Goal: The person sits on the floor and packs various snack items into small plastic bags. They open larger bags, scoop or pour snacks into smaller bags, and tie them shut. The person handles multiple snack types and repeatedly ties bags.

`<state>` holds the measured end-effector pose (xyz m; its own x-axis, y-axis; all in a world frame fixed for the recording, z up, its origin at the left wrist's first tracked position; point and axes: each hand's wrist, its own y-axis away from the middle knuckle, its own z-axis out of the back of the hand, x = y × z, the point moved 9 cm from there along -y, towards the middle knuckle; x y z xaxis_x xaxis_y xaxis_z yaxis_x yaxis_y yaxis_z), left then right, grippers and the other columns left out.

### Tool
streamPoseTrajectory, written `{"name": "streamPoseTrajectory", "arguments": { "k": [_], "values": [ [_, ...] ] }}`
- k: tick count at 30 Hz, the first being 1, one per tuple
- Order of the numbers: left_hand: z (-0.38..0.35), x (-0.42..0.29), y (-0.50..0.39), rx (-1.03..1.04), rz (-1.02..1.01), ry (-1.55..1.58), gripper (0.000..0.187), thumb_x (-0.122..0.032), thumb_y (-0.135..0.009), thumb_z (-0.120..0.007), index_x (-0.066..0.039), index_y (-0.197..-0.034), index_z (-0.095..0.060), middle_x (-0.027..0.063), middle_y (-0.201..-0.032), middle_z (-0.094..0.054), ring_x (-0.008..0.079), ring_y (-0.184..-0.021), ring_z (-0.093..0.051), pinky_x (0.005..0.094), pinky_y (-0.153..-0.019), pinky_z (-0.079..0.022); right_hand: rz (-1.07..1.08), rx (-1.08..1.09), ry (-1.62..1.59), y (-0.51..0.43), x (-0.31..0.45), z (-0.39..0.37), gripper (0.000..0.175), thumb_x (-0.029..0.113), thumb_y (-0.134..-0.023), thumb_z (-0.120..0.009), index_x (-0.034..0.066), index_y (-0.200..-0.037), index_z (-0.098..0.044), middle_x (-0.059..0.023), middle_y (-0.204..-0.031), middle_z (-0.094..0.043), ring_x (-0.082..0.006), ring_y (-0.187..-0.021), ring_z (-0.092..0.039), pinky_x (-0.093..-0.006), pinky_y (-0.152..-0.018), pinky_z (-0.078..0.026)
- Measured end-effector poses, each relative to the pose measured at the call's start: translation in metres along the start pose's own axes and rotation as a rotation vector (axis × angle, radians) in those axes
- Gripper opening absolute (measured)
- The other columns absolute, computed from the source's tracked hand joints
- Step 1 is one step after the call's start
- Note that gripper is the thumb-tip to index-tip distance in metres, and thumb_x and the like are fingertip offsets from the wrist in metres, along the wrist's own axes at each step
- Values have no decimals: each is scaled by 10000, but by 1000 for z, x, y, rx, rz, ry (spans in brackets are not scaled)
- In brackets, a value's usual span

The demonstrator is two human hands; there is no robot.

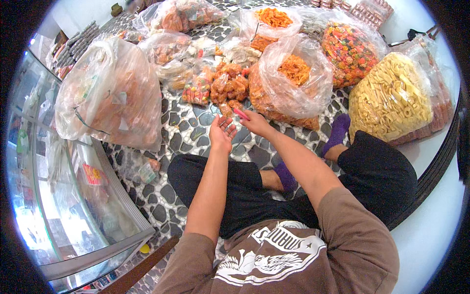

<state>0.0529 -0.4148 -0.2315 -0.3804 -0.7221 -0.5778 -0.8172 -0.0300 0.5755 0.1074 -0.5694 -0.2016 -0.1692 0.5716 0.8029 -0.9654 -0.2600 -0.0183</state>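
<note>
My left hand (222, 134) is palm up with its fingers loosely curled and apart, and I see nothing in it. Close beside it, my right hand (257, 124) grips a slim pink handheld object (241, 114); its exact kind is too small to tell. Just past my fingertips, small clear packets of orange-brown snacks (229, 88) lie heaped on the pebble-patterned floor (191, 126). Right of the heap stands a large open plastic bag of orange snack chips (293, 71). A packet of multicoloured snacks (196, 90) rests against the heap's left side.
A big filled plastic bag (114, 95) stands at left, near a glass display case (73, 191). Bags of pale yellow snacks (391, 97), red-orange snacks (349, 53) and orange sticks (274, 18) stand right and behind. A small clear packet (147, 171) lies by my left knee.
</note>
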Motion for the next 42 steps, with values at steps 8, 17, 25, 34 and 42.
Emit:
{"name": "streamPoseTrajectory", "arguments": {
  "k": [8, 17, 25, 34, 42],
  "values": [
    [-26, 12, -1, 7, -26, -194, 454, -489, -1014, -534, -107, -1254, -579, 71, -1075, -655, 233, -833, -622, 421, -765, -510, 48, -419, -6, 8, 36, 116, 279, 295, -933, -699, 24, -996, -707, -133, -811, -688, -211, -787, -663, -391, -737, -508],
    [-103, 46, -42, 91, -129, -483, 271, -332, -1021, -591, -73, -1098, -619, 29, -968, -685, 122, -729, -619, 330, -659, -481, -301, -1002, 166, 35, -31, 308, 334, 305, -884, -711, 36, -1082, -708, -205, -918, -724, -408, -897, -694, -483, -801, -527],
    [-109, 55, -119, -84, -304, -649, 513, -388, -1047, -546, 61, -1288, -610, 147, -1226, -667, 237, -1092, -624, 368, -963, -475, -692, -1091, -30, 44, -235, 354, 357, 302, -937, -624, 5, -1128, -679, -272, -1070, -704, -476, -1005, -667, -556, -847, -505],
    [-113, 76, -168, -9, 8, -474, 743, -617, -1021, -463, -36, -1483, -489, 105, -1449, -569, 294, -1275, -576, 431, -1098, -437, -486, -668, -1023, -43, -335, 303, 445, 405, -990, -635, 77, -1288, -663, -50, -997, -710, -206, -890, -661, -391, -785, -544],
    [-112, 97, -183, 39, 58, -437, 716, -613, -992, -505, -46, -1428, -535, 113, -1331, -652, 284, -1184, -639, 443, -1031, -508, -446, -345, -1085, -72, -332, 280, 382, 359, -994, -640, 50, -1213, -695, -52, -979, -713, -212, -877, -670, -400, -772, -555]
  ]
}}
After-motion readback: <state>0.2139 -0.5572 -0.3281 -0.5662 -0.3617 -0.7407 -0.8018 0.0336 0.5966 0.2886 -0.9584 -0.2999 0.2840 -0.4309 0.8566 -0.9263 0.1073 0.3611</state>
